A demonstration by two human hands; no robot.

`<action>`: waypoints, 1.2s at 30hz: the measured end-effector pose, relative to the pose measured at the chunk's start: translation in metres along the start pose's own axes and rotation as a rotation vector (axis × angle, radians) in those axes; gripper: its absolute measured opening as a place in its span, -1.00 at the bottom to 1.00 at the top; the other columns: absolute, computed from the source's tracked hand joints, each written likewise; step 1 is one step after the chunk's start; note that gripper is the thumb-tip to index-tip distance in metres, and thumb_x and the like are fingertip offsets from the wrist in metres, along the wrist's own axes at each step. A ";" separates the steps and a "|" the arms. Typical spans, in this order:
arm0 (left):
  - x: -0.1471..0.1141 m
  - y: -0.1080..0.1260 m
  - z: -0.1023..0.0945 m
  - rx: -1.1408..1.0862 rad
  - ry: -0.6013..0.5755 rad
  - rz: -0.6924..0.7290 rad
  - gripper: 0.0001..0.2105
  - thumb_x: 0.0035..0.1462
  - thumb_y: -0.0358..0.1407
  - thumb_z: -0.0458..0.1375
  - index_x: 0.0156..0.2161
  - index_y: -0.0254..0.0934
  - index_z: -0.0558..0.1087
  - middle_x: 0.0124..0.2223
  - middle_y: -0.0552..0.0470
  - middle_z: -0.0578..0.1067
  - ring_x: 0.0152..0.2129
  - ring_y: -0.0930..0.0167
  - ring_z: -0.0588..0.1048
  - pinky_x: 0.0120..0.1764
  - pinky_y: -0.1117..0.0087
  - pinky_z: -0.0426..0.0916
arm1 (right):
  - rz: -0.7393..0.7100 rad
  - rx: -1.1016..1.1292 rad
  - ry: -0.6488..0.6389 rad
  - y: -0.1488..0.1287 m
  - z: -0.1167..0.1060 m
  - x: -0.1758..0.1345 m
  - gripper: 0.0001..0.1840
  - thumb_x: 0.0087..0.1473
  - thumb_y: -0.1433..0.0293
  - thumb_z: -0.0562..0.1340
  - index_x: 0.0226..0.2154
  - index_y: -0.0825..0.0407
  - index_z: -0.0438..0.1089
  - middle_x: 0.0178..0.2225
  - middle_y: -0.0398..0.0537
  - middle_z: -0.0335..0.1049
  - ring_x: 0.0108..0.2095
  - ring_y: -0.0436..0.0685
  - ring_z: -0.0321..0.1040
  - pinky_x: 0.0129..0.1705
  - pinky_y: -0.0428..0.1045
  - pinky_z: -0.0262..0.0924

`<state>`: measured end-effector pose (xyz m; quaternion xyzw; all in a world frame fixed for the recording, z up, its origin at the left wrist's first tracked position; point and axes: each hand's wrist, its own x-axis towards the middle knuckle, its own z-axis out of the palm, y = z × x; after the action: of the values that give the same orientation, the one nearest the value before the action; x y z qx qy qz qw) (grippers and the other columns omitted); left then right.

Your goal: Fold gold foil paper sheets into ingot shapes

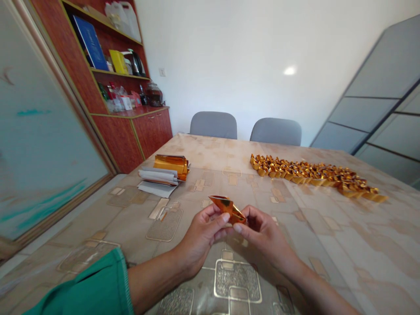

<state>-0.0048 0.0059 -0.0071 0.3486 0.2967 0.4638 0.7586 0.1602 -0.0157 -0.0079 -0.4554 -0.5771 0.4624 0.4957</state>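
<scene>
A partly folded piece of shiny gold foil paper (226, 205) is held in the air above the table, between my two hands. My left hand (208, 229) pinches its left side, thumb in front and fingers behind. At the lower right corner of the paper, my right hand (262, 227) grips with thumb and fingers closed together. A pointed end of the foil sticks out at the upper left. The fingertips behind the paper are partly hidden.
A stack of gold and white foil sheets (170, 168) lies at the table's left. Rows of folded gold foil pieces (315, 173) stretch across the right side. Two grey chairs (213, 124) stand behind the patterned tablecloth (131, 236); a wooden cabinet (152, 133) is at the left.
</scene>
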 end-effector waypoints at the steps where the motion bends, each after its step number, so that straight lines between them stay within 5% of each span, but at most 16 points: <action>1: 0.000 0.000 0.000 -0.003 -0.010 -0.001 -0.75 0.02 -0.28 0.39 -0.21 -0.33 0.52 -0.20 0.00 0.56 -0.28 0.46 0.53 -0.15 0.40 0.46 | 0.009 0.012 -0.006 0.001 0.001 0.000 -0.69 0.03 0.18 0.34 -0.47 -0.01 0.26 -0.54 -0.24 0.18 -0.52 0.00 0.07 -0.48 -0.06 -0.03; 11: 0.003 -0.004 -0.003 0.020 0.013 -0.060 -0.66 -0.14 -0.24 0.47 -0.26 -0.39 0.56 -0.28 -0.04 0.58 -0.37 0.45 0.53 -0.19 0.37 0.46 | 0.022 -0.055 0.055 0.008 0.002 0.003 -0.75 0.01 0.29 0.30 -0.53 -0.01 0.21 -0.59 -0.29 0.12 -0.57 -0.03 0.00 -0.52 -0.08 -0.10; 22: 0.003 -0.004 0.000 -0.034 -0.016 -0.084 -0.75 -0.05 -0.30 0.42 -0.25 -0.36 0.56 -0.26 -0.02 0.57 -0.35 0.46 0.52 -0.20 0.39 0.45 | 0.044 -0.017 0.014 0.001 0.006 0.002 -0.77 0.06 0.33 0.26 -0.52 -0.02 0.20 -0.56 -0.28 0.12 -0.53 -0.02 0.01 -0.50 -0.09 -0.07; 36: 0.006 -0.002 -0.002 -0.029 -0.010 -0.060 -0.74 -0.07 -0.26 0.43 -0.31 -0.37 0.52 -0.31 0.00 0.57 -0.36 0.45 0.52 -0.20 0.41 0.40 | 0.137 0.164 -0.080 0.003 0.005 0.001 -0.60 -0.01 0.06 0.36 -0.49 0.00 0.28 -0.57 -0.25 0.20 -0.56 -0.02 0.02 -0.51 -0.07 -0.10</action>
<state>-0.0025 0.0110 -0.0106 0.3308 0.2964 0.4435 0.7785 0.1552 -0.0146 -0.0109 -0.4330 -0.5242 0.5586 0.4751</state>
